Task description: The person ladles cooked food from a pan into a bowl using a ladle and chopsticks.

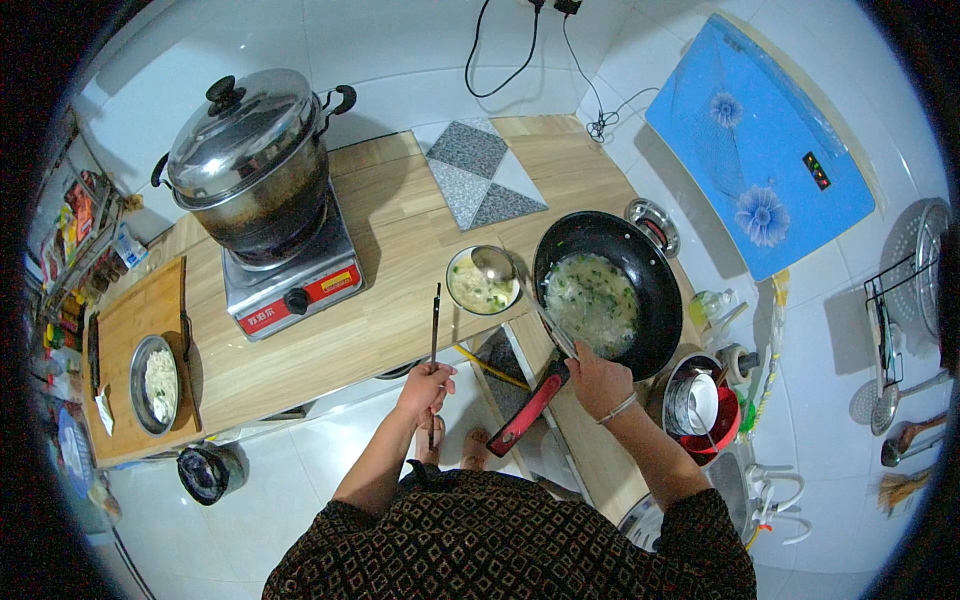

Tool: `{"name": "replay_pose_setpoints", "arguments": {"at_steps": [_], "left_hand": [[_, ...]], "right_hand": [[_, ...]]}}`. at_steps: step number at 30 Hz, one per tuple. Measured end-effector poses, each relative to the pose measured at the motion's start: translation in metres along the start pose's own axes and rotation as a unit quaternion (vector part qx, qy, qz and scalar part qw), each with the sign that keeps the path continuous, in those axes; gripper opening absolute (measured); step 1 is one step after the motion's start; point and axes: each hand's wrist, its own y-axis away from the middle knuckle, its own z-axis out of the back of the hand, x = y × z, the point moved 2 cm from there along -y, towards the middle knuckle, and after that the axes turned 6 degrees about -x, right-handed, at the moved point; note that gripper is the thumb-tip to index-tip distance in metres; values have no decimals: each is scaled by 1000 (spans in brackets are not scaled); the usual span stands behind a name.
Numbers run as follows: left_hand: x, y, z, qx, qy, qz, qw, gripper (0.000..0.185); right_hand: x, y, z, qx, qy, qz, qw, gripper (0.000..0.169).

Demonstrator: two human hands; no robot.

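My left hand (426, 388) grips dark chopsticks (436, 319), tips pointing away from me, beyond the counter's front edge. In my right hand (600, 379) is the handle of a metal soup ladle (493, 264). The ladle's head is over a round bowl (455, 298) of pale food in broth with green bits; whether it touches the food cannot be told. To the bowl's right, a black wok (658, 300) contains cloudy soup (589, 289) with chopped greens. Its red and black handle (529, 409) extends toward me, just below my right hand.
A lidded steel pot (247, 172) stands on a gas stove (296, 300) at left. Farther left, a metal bowl (133, 382) of pale food rests on a wooden cutting board (139, 315). A red basin (724, 420) with stacked bowls is right of the wok. Patterned tiles (487, 172) lie behind.
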Motion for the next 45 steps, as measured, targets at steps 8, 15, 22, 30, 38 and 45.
{"name": "replay_pose_setpoints", "arguments": {"at_steps": [8, 15, 22, 30, 38, 45], "left_hand": [[-6, -4, -15, 22, -17, 2, 1000, 14], [-4, -8, -19, 24, -11, 8, 1000, 16], [-2, -11, -29, 30, -47, 9, 998, 16], [-1, -11, -34, 28, -30, 20, 999, 14], [-4, -11, -33, 18, -23, 6, 1000, 14], [-3, -10, -35, 22, -16, 7, 1000, 14]], "right_hand": [[-47, 20, -20, 37, -401, -128, 906, 32], [-82, 51, 3, 22, -500, -313, 807, 27], [-93, 63, -7, 47, -13, -262, 964, 29], [-93, 71, -41, 114, -424, -314, 842, 23], [-85, 69, -13, 141, -659, -477, 565, 24], [-104, 72, 3, 154, -698, -439, 544, 22]]}}
